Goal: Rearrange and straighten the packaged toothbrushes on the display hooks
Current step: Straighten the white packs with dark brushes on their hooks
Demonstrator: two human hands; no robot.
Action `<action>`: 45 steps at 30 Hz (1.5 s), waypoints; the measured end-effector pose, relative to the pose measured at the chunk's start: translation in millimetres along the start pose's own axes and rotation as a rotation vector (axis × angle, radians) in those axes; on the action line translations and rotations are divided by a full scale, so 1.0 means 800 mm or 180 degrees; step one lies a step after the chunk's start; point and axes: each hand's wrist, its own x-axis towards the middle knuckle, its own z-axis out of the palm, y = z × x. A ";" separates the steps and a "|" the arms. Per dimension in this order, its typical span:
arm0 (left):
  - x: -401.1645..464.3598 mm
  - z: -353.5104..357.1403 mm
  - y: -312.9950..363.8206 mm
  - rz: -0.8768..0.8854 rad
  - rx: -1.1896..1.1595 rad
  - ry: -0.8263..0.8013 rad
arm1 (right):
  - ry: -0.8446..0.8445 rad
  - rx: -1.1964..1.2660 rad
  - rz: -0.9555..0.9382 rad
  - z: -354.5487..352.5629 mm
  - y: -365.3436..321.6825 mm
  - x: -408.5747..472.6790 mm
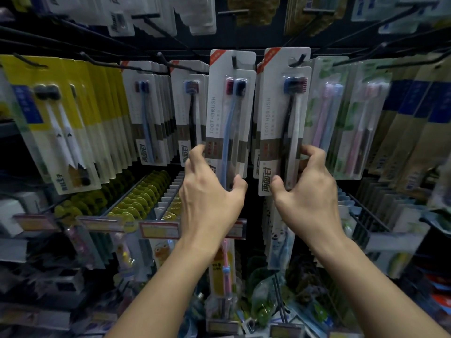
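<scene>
Two white toothbrush packs hang side by side on black display hooks at the centre. The left pack (230, 113) holds a blue and a dark brush; my left hand (212, 191) grips its lower end, thumb on the right edge, fingers on the left. The right pack (283, 118) holds a black and a white brush; my right hand (307, 184) clasps its bottom, thumb in front, fingers round the right edge. Both packs hang nearly upright, each with more packs stacked behind it. The hooks (234, 60) poke through the top holes.
Yellow packs (61, 123) fill hooks on the left, more white packs (151, 113) sit between, green and pink packs (341, 118) on the right. A lower row of hooks with price tags (159, 229) juts out under my wrists. Children's brushes (224, 269) hang below.
</scene>
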 end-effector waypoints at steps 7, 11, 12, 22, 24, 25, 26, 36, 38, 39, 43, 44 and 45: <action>-0.001 0.001 -0.004 -0.0050 -0.0055 -0.0037 | 0.0031 0.0049 -0.0096 -0.001 0.007 -0.001; -0.002 0.000 -0.004 -0.0031 -0.0099 -0.0011 | 0.0048 0.0042 -0.0117 -0.004 0.011 -0.002; -0.002 0.000 -0.004 -0.0019 -0.0103 -0.0012 | 0.0057 0.0047 -0.0121 -0.005 0.011 -0.002; -0.006 -0.004 -0.008 0.0034 -0.0209 0.0064 | 0.0172 0.0221 -0.0215 -0.014 0.014 -0.004; -0.007 -0.005 -0.010 0.0043 -0.0243 0.0077 | 0.0180 0.0260 -0.0227 -0.015 0.013 -0.005; -0.007 -0.005 -0.010 0.0055 -0.0262 0.0083 | 0.0180 0.0276 -0.0234 -0.016 0.013 -0.005; -0.007 -0.006 -0.010 0.0068 -0.0284 0.0092 | 0.0175 0.0288 -0.0248 -0.016 0.013 -0.005; -0.009 -0.013 -0.010 0.0224 -0.0422 0.0134 | 0.0156 0.0315 -0.0449 -0.018 0.007 -0.011; -0.008 -0.015 -0.012 0.0239 -0.0433 0.0129 | 0.0131 0.0311 -0.0490 -0.017 0.005 -0.012; -0.008 -0.016 -0.013 0.0243 -0.0440 0.0139 | 0.0131 0.0317 -0.0509 -0.016 0.004 -0.012; -0.006 -0.023 -0.019 0.0251 -0.0475 0.0192 | 0.0139 0.0331 -0.0565 -0.013 -0.001 -0.013; -0.005 -0.025 -0.021 0.0252 -0.0475 0.0199 | 0.0141 0.0334 -0.0575 -0.012 -0.002 -0.013; -0.005 -0.027 -0.022 0.0255 -0.0469 0.0210 | 0.0139 0.0328 -0.0588 -0.011 -0.004 -0.014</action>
